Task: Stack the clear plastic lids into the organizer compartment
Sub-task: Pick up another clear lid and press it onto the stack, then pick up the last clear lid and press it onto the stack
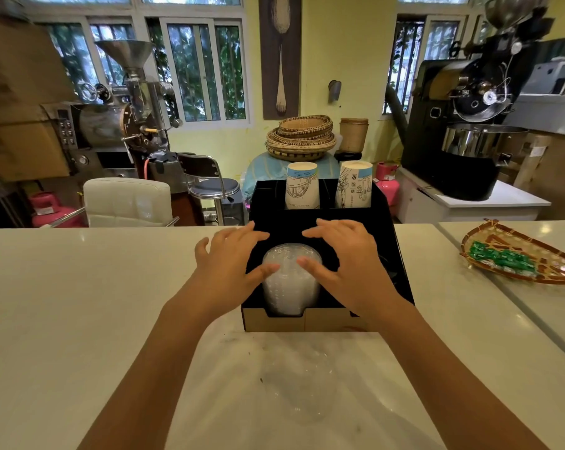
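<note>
Crinkled clear plastic wrap [295, 389] lies nearest on the white counter [79, 287], between the two forearms. Beyond it sits the black organizer [401, 254], cardboard-fronted, and standing in its front left compartment is the stack of clear lids [290, 293], upright and rising above the notch in the front wall. Left hand [232, 264] comes in from the left, fingers spread wide, thumb resting on the upper part of the stack. Right hand [346, 258] mirrors it, fingers fanned over the top, thumb touching the lids beside the other thumb. Neither hand is closed around anything; both are splayed, only steadying the pile. At the back of the organizer, two upturned paper cup stacks [302, 186] stand in separate compartments. Off to the right, a woven tray [508, 254] holds green packets [498, 258].
</note>
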